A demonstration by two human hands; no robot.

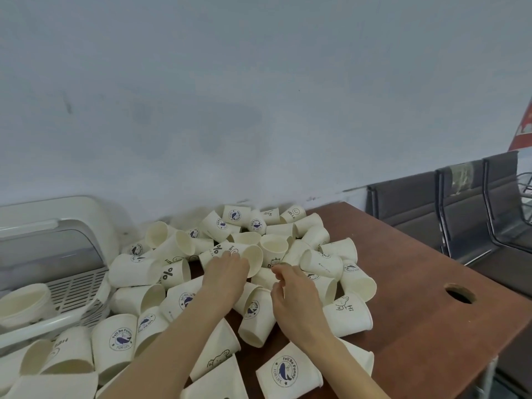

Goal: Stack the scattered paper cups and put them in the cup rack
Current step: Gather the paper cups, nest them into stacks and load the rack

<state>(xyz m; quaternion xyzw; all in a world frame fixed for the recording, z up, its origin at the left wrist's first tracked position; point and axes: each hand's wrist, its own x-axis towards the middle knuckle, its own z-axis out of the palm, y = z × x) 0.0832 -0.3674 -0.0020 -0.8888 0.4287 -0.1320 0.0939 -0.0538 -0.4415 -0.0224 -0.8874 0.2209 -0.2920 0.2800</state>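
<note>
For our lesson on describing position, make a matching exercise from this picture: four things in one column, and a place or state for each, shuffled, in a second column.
Things:
1. Left hand
2. Rack
3. Hole
4. Chairs

Places or states:
A. In the bare right part of the tabletop
B. Beyond the table's right end
C. Resting on a cup lying on its side
D. At the table's left end, against the wall

Pairs: 1-C, 2-D, 3-A, 4-B
</note>
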